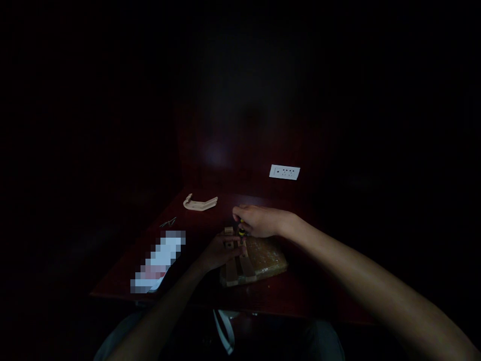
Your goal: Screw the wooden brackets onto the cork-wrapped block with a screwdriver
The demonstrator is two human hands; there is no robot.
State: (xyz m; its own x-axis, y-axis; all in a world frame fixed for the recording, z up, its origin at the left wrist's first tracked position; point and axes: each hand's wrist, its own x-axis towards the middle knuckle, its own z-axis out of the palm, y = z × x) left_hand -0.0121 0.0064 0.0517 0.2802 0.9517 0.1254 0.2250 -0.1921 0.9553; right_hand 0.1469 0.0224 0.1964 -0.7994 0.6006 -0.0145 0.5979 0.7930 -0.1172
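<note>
My right hand (255, 219) is closed round a yellow and black screwdriver (241, 231), which points down at pale wooden pieces (246, 268). Those pieces lie on the left part of a brown block wrapped in clear film (268, 255). From the left, my left hand (220, 252) grips the wooden pieces near the tool's tip, its fingers on both sides of it. A small wooden block (229, 229) sits just behind my left hand. Dim light hides the finer detail between the fingers.
All this rests on a dark red table (124, 273). A curved pale wooden part (201, 204) lies at its back left, with several thin metal pieces (169, 222) nearer. A bright pixelated phone-like object (161, 260) is at left. A white socket plate (284, 172) is behind.
</note>
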